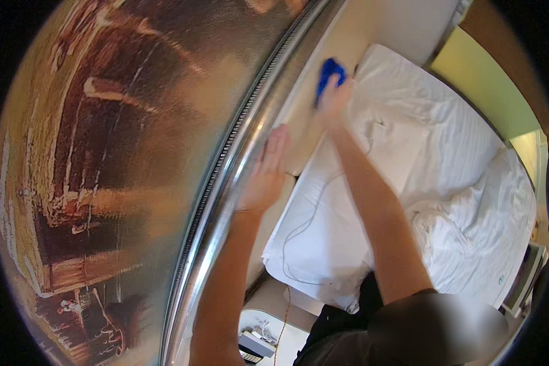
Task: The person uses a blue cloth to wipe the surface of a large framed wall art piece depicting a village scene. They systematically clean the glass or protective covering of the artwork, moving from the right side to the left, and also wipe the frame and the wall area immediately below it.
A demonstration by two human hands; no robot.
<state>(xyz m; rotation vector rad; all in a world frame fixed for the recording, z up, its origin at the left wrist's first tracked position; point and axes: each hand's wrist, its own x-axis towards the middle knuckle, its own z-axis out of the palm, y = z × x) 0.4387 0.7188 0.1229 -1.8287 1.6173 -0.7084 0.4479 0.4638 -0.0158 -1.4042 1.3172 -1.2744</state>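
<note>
A blue cloth (331, 68) is bunched in my right hand (336, 98), which presses it towards the beige panel (307, 114) above the bed. Both cloth and hand look slightly blurred. Lower and to the left, my left hand (266, 180) lies flat with fingers stretched out, holding nothing. It rests at the silver frame (208, 240) of a large painting (132, 137), over the frame's edge and the panel beside it. Whether its fingertips bear on the frame or the panel, I cannot tell.
A bed with rumpled white bedding (444, 183) lies to my right, a thin cable (309, 217) looping over it. Below is a white bedside table (293, 341) with a telephone (251, 352) and coiled white cords (263, 331). A twisted cord (283, 320) hangs beside it.
</note>
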